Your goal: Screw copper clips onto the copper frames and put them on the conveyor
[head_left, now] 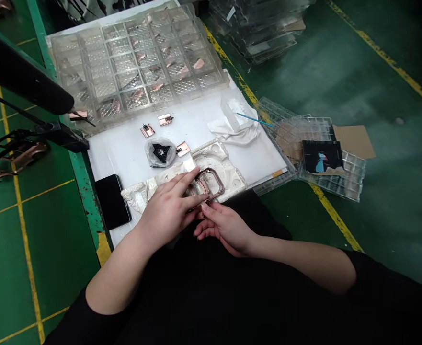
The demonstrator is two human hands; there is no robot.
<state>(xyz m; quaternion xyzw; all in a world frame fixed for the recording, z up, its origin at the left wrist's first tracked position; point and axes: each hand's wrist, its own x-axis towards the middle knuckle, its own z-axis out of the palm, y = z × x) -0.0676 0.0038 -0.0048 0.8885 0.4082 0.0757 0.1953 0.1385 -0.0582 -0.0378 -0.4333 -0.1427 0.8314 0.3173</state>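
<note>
A copper-coloured frame part [218, 181] with a large opening lies on a white, worn moulded block [232, 165] at the table's front edge. Across its left side spreads my left hand [167, 206], with index finger and thumb pressing the part from two sides. My right hand [228, 227] is at the part's near edge, thumb and forefinger pinched together and the other fingers curled loosely. Whatever sits in that pinch is hidden. Just beyond the block are a clear bag of small black pieces [161, 153] and copper-coloured plates [182, 149] with dark fittings.
A divided clear tray [131, 62] with copper-coloured pieces fills the table's far side. A black phone [113, 201] lies at left, below a dark cylindrical tool [24, 72]. White cloth [237, 134] and a blue stick [256, 120] are at right. Stacked trays [257, 28] stand beyond.
</note>
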